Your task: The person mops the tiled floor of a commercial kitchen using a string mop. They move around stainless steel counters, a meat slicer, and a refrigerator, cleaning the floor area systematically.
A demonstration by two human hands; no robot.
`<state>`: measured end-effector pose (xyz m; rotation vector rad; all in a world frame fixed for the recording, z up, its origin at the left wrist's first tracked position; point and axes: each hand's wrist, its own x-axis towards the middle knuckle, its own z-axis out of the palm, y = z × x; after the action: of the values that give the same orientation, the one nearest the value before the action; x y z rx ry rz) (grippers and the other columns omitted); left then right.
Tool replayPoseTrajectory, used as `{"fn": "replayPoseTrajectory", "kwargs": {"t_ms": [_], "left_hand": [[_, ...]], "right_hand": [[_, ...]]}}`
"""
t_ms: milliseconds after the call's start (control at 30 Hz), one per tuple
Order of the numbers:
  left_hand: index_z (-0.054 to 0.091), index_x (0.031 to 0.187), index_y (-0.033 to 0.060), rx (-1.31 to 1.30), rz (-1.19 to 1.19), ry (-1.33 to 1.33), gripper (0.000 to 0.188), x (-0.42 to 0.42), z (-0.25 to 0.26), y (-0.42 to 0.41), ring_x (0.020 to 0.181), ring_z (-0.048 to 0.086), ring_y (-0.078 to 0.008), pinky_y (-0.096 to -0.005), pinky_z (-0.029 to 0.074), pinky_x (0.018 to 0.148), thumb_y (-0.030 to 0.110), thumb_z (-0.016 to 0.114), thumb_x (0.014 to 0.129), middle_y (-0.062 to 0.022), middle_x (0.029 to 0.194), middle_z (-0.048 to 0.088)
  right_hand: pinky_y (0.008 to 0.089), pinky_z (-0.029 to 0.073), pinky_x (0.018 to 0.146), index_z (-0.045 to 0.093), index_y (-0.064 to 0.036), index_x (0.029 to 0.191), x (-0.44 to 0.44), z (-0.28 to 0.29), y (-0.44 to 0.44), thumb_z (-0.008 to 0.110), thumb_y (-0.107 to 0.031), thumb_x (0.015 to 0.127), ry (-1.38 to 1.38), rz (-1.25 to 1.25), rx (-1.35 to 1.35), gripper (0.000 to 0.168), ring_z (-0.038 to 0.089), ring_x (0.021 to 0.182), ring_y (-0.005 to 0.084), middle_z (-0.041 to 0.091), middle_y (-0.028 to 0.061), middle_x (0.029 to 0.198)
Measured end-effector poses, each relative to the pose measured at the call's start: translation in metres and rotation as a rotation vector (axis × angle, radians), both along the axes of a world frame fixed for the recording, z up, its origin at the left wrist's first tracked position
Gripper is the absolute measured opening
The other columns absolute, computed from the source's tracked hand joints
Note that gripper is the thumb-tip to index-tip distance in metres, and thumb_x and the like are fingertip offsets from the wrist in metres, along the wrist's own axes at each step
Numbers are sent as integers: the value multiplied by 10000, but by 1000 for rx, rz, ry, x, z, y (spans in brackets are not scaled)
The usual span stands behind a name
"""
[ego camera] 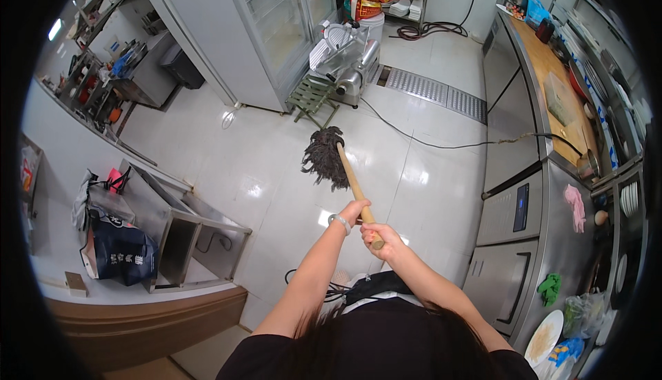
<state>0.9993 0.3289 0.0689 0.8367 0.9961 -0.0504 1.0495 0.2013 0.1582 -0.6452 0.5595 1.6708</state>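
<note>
A mop with a wooden handle reaches forward from my hands, its dark grey string head (327, 158) resting on the pale tiled floor (279, 183). My left hand (352, 212), with a light bangle at the wrist, grips the wooden handle (351, 175) a little farther along. Near the handle's rounded end, my right hand (384, 241) is closed around it. Just beyond the mop head stands a green folding stool (313, 94), and beside it a metal meat slicer (349, 64).
A black cable (439, 146) crosses the floor to the steel counter (512, 137) on the right. Behind lie a perforated drain cover (419, 85) and a coiled hose (429, 29). A glass-door cabinet (274, 18) stands ahead; a metal frame (199, 245) with bags is at left.
</note>
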Motion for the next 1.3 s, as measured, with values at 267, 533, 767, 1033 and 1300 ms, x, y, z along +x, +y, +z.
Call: {"fn": "replayPoseTrajectory", "kwargs": {"t_ms": [267, 533, 767, 1033, 1300], "left_hand": [[492, 822, 49, -52, -69, -78, 234, 66, 43, -67, 622, 525, -183, -313, 464, 594, 248, 575, 731, -64, 691, 510], [457, 780, 3, -587, 336, -112, 61, 140, 37, -130, 594, 527, -213, -349, 509, 616, 22, 506, 748, -102, 674, 491], [403, 741, 19, -651, 343, -58, 104, 181, 57, -116, 541, 457, -218, -350, 455, 558, 72, 469, 803, -98, 601, 440], [410, 707, 29, -607, 294, -109, 122, 176, 38, -75, 501, 454, -204, -326, 443, 514, 81, 496, 776, -74, 570, 450], [421, 671, 54, -540, 307, -153, 158, 143, -2, -19, 468, 442, -147, -254, 424, 474, 101, 522, 783, -48, 532, 441]], "right_hand": [[169, 355, 395, 370, 49, 1008, 81, 32, -80, 489, 18, 778, 222, -142, 27, 260, 390, 467, 70, 443, 72, 715], [181, 375, 410, 344, 93, 1046, 118, 153, -137, 463, -22, 807, 668, -487, -15, 291, 412, 458, 61, 397, 47, 712], [187, 391, 420, 342, 110, 1051, 157, 152, -129, 442, -11, 804, 814, -493, 83, 293, 429, 458, 64, 378, 29, 683], [183, 353, 436, 421, 72, 1003, 164, 120, -95, 463, 17, 783, 816, -303, 112, 230, 396, 451, 53, 384, 7, 656], [200, 343, 479, 464, -65, 925, 134, 70, -44, 493, 7, 795, 480, -12, 92, 152, 380, 481, 55, 407, -14, 633]]}}
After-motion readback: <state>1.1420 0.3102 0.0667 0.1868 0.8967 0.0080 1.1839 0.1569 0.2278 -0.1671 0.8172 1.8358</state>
